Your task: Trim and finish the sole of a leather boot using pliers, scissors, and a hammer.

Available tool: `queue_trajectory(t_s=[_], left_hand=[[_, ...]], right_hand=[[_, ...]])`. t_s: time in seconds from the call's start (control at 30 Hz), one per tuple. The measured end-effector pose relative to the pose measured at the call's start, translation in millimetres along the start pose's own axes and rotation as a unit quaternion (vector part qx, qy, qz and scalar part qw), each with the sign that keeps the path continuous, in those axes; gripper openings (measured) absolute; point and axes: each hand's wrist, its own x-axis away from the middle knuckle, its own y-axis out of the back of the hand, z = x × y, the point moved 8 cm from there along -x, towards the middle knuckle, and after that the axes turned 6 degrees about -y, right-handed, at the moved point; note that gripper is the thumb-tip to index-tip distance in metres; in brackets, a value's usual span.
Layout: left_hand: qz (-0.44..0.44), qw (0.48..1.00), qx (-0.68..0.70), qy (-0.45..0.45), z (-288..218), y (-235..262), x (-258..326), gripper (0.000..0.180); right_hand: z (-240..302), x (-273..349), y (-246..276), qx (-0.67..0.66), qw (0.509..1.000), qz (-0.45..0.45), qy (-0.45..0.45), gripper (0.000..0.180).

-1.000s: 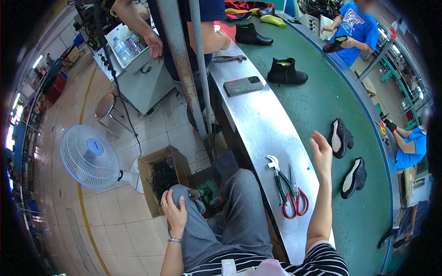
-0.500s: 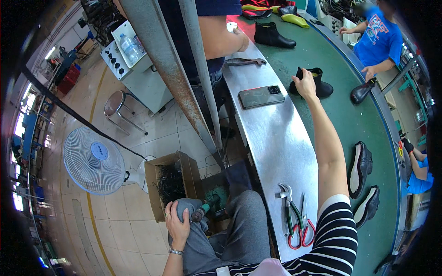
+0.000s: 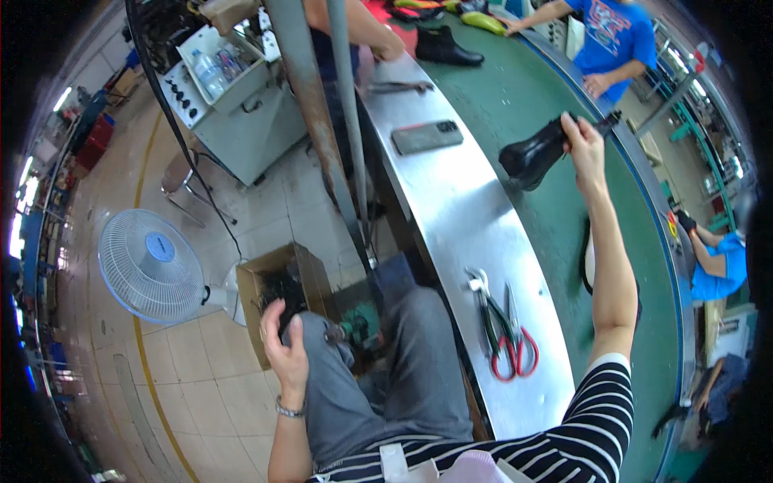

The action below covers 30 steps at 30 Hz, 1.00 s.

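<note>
My right hand (image 3: 584, 145) reaches far over the green work surface, its fingers closed on the shaft of a black ankle boot (image 3: 531, 157). The boot is tilted on its side with its toe to the left. Whether a second boot lies behind it, I cannot tell. Above my left knee, beside a cardboard box (image 3: 322, 278), my left hand (image 3: 286, 346) is raised with its fingers apart and holds nothing. Partly hidden by my right forearm is a shoe with a pale sole (image 3: 589, 262).
Red-handled pincers (image 3: 488, 322) and scissors (image 3: 515, 322) lie on the metal ledge (image 3: 475, 209), with a phone (image 3: 427, 137) farther up. Another black boot (image 3: 447, 48) stands at the far end. Co-workers stand across and ahead. A post (image 3: 314, 105) and a fan (image 3: 153, 266) are at left.
My right hand has lifted and tilted the boot, bringing it toward the right. My left hand has risen off my knee. The co-worker across has reached toward the yellow pieces.
</note>
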Motion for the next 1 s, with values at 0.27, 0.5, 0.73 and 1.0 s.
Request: queue_trajectory(t_s=[0.27, 0.5, 0.73, 1.0], left_hand=[[0.405, 0.868, 0.2, -0.207, -163, -91, 42, 0.109], [0.429, 0.813, 0.392, -0.041, -115, -81, 98, 0.113], [0.356, 0.856, 0.367, 0.078, -43, -45, 137, 0.119], [0.29, 0.826, 0.383, 0.296, 6, 31, 157, 0.063]], right_hand=[[146, 191, -37, -0.138, 0.972, 0.177, -0.07, 0.029], [132, 281, -111, -0.166, 0.92, 0.338, -0.106, 0.028], [38, 283, -109, 0.183, 0.965, 0.188, -0.007, 0.039], [-75, 319, -71, 0.5, 0.852, 0.157, -0.01, 0.056]])
